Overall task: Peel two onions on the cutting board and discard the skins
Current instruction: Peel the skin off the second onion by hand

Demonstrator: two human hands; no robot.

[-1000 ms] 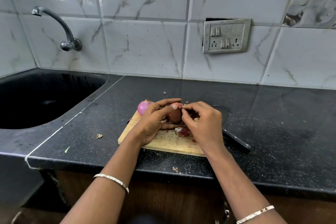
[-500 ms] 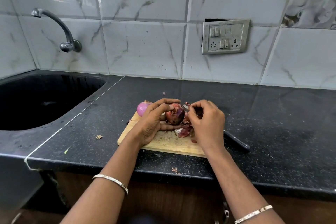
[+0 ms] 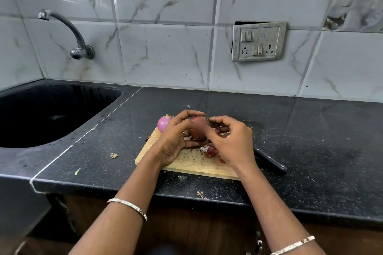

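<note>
A brown-skinned onion (image 3: 199,130) is held just above the wooden cutting board (image 3: 192,162). My left hand (image 3: 176,138) curls round its left side, thumb and fingers gripping it. My right hand (image 3: 232,141) is against the onion's right side with fingers curled at its skin; the fingertips are partly hidden. A peeled pink onion (image 3: 162,123) lies at the board's far left corner, behind my left hand. Torn onion skins (image 3: 209,150) lie on the board under my hands.
A black-handled knife (image 3: 271,163) lies on the dark counter just right of the board. A black sink (image 3: 41,114) with a tap (image 3: 68,31) is at the left. Small skin scraps (image 3: 113,155) lie on the counter. A switch plate (image 3: 259,41) is on the tiled wall.
The onion has been turned between my hands, and its brown skin now faces me. My right hand shifted a little lower along the onion's right side.
</note>
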